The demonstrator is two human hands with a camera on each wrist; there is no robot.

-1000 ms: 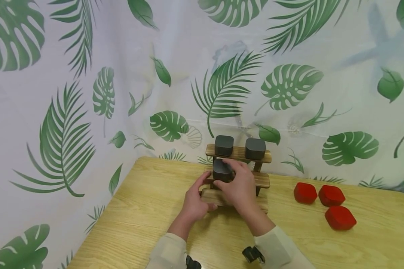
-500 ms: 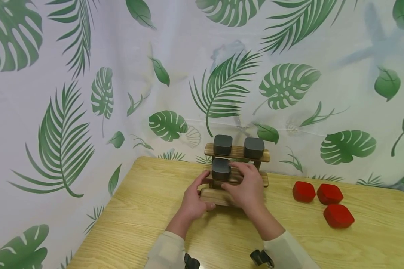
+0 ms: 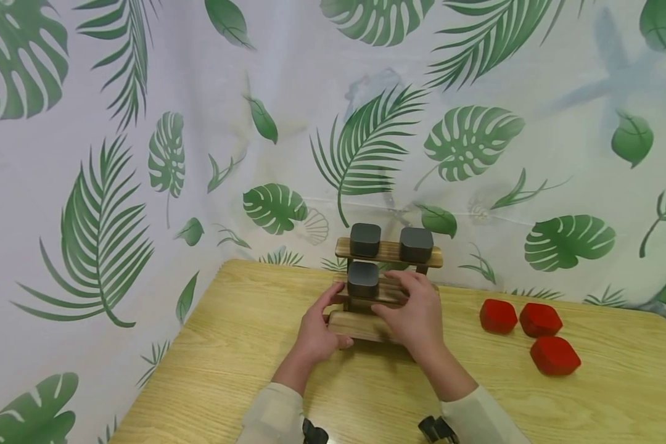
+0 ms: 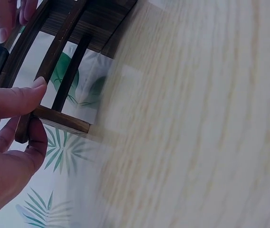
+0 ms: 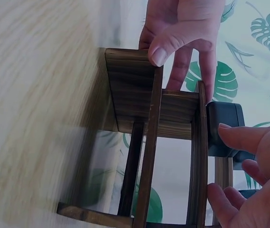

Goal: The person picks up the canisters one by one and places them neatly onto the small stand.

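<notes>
A three-tier wooden stand (image 3: 361, 324) stands on the table against the leaf-patterned backdrop. My left hand (image 3: 316, 333) grips the left end of its lower shelf, with the thumb on the shelf edge in the left wrist view. On the left of the middle shelf sits a dark grey rounded block (image 3: 363, 279). Just right of that block is my right hand (image 3: 420, 311), fingers loosely bent and holding nothing, a gap showing between them and the block. Two similar dark blocks, a left one (image 3: 365, 239) and a right one (image 3: 416, 245), rest on the top shelf.
Three red rounded blocks lie on the table right of the stand: one on the left (image 3: 498, 316), one behind (image 3: 541, 319) and one nearer (image 3: 555, 356). The light wood table (image 3: 227, 345) meets the leaf-patterned backdrop (image 3: 288, 154) behind the stand.
My right hand has let go of the dark block on the middle shelf and moved right, away from it. My left hand keeps its grip on the stand.
</notes>
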